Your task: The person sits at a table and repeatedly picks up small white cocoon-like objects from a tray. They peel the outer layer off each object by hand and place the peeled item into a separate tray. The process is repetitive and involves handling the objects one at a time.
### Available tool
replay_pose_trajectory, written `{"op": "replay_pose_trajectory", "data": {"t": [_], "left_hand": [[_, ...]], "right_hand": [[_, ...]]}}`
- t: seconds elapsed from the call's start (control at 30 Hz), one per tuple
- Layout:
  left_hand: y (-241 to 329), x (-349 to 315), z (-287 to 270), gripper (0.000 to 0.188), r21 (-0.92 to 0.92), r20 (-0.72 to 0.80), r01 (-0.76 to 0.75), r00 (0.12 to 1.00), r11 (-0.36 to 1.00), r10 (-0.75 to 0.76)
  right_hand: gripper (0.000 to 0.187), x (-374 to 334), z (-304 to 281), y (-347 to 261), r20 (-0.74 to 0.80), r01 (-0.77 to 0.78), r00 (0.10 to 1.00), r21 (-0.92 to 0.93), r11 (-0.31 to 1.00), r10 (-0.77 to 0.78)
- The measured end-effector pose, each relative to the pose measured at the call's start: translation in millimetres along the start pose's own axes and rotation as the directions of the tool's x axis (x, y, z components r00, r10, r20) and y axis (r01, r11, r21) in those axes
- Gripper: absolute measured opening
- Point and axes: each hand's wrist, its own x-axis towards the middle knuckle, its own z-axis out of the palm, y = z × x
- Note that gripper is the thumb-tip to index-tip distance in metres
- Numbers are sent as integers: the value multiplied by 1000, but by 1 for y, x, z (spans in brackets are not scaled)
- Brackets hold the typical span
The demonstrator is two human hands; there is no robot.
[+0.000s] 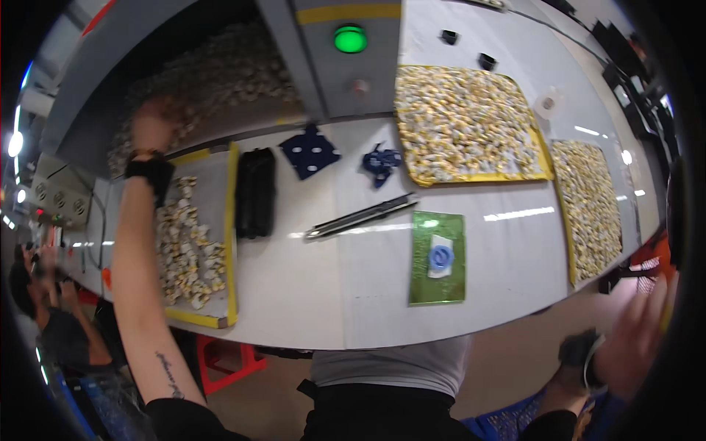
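The left hand (156,121) reaches into the heap of small pale pieces (220,70) in the hopper; its grip is blurred, so I cannot tell. The right hand (636,334) hangs open, off the table. Scooping well probably means sweeping pieces gently toward the yellow-rimmed tray (232,220).

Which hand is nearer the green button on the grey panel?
Left. The left hand is raised over the heap of small pieces, level with and left of the green button. The right hand hangs far below it, off the table's right edge.
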Motion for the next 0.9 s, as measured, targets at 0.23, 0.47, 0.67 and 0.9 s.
{"op": "replay_pose_trajectory", "data": {"t": [0.23,0.47,0.67,0.9], "left_hand": [[128,-104,-95,24,-824,7,-66,992,563,126],[230,-197,-134,29,-972,-9,153,736,-179,677],[250,-255,-91,30,-770,256,505,804,-390,536],[280,-274,-76,33,-288,400,559,808,-778,433]], "right_hand": [[20,46,-37,98,52,-187,890,-865,466,453],[15,76,-51,184,199,-34,811,-922,385,550],[12,76,-52,193,202,-31,837,-910,413,509],[9,76,-43,169,93,-139,879,-888,439,467]]}}
